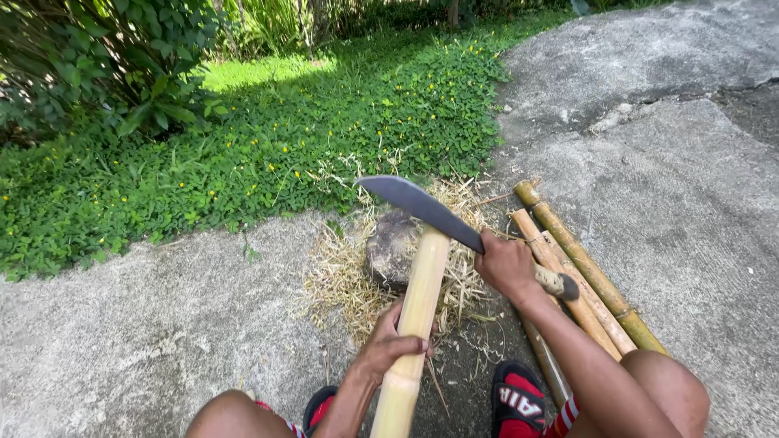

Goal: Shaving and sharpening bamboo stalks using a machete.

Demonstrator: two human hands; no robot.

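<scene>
My left hand (389, 345) grips a pale yellow bamboo pole (418, 300) near its lower part. The pole slants up from between my knees, and its far end rests on a dark wooden block (388, 247). My right hand (505, 264) is closed on the handle of a curved dark machete (422, 207). The blade lies across the pole's upper end, its tip pointing up and left.
Several bamboo poles (588, 280) lie on the concrete to the right of my right arm. Dry shavings (341, 280) surround the block. Low green plants (243, 146) cover the ground beyond. My feet wear black and red sandals (519, 401).
</scene>
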